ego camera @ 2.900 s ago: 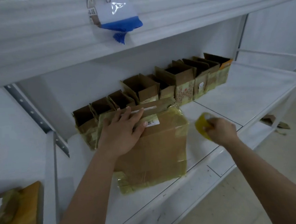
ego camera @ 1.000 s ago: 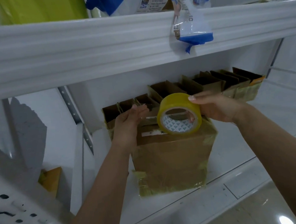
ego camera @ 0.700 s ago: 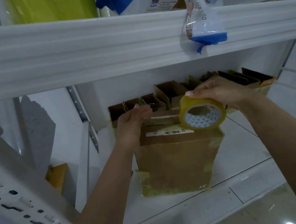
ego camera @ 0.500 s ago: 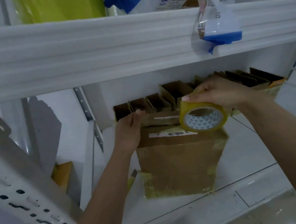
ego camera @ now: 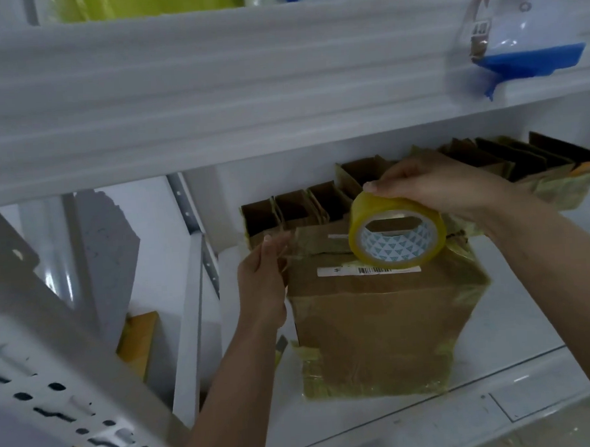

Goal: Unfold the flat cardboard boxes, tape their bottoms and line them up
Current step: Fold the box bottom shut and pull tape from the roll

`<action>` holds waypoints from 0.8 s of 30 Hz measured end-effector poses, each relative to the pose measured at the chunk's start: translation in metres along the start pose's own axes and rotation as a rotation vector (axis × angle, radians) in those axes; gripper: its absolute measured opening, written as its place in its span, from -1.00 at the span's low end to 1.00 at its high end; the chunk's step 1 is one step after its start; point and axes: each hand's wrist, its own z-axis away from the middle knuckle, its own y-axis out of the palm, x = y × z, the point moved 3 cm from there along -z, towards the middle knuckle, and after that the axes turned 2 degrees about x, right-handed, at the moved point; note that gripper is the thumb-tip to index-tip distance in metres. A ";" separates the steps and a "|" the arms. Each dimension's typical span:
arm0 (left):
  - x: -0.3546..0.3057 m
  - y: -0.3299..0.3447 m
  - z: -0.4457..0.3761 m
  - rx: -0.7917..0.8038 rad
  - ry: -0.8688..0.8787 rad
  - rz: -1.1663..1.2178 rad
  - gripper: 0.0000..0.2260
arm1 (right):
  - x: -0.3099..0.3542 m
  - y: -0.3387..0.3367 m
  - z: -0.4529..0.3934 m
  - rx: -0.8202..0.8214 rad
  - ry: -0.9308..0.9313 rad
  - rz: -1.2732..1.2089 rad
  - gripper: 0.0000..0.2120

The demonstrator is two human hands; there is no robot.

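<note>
Taping step: strip being drawn across the upturned box bottom

Right hand point(ego camera: 435, 188) grips the yellow tape roll point(ego camera: 396, 231) from above, roll resting on the top edge of the cardboard box point(ego camera: 381, 324) standing at the front of the white shelf point(ego camera: 517, 317). Left hand point(ego camera: 261, 286) at the box's left top corner, fingertips look to be pinching the tape end, blurred so not certain. Finished boxes point(ego camera: 286, 213) lined up behind. Next, I'd say: press the end down, run the roll along the seam, tear off
</note>
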 end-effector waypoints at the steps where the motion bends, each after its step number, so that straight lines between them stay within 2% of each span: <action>1: 0.002 -0.001 -0.001 -0.005 -0.006 0.021 -0.64 | 0.002 0.002 -0.002 -0.003 -0.006 0.015 -0.64; 7: 0.003 -0.017 -0.008 -0.012 -0.013 0.110 -0.65 | 0.006 0.007 -0.008 -0.009 -0.047 0.008 -0.66; 16: 0.022 -0.021 -0.005 -0.112 -0.123 -0.060 -0.67 | 0.001 0.011 -0.010 -0.047 -0.069 -0.012 -0.59; 20: 0.042 -0.015 0.002 0.050 -0.275 -0.069 -0.70 | -0.001 0.016 -0.009 -0.091 -0.099 -0.080 -0.57; 23: 0.053 -0.009 0.005 0.121 -0.352 0.014 -0.54 | -0.004 0.022 -0.007 -0.113 -0.095 -0.142 -0.60; 24: 0.056 -0.008 0.006 0.125 -0.407 0.058 -0.56 | -0.005 0.023 -0.007 -0.120 -0.089 -0.161 -0.62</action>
